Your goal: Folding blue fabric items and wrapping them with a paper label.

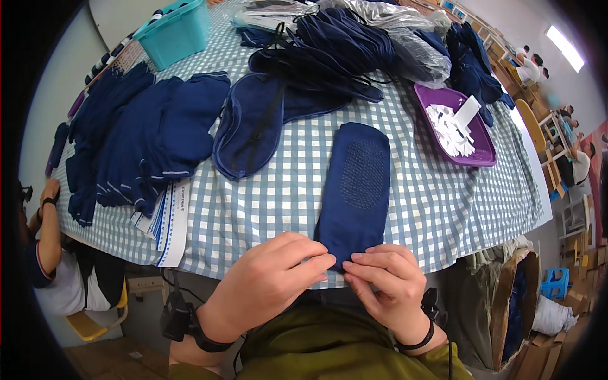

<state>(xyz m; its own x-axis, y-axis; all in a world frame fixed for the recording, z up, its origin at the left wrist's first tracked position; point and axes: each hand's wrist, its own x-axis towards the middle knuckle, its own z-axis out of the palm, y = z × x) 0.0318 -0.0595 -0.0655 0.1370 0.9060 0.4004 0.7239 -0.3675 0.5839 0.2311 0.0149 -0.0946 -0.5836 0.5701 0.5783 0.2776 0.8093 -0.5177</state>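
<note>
A navy sock with a patch of small grip dots lies flat and lengthwise in front of me, its near end at the table's front edge. My left hand pinches the left side of that near end between thumb and fingers. On the right side, my right hand holds the same end, fingertips close to those of the left. The fingers partly cover the sock's edge. Beyond it lies a navy eye mask, partly under a pile of dark eye masks with cords.
Navy socks are heaped at left over printed cards. A purple tray of white slips stands right; a teal basket stands far left. Clear plastic bags lie at the back. Another person's hand touches the left table edge.
</note>
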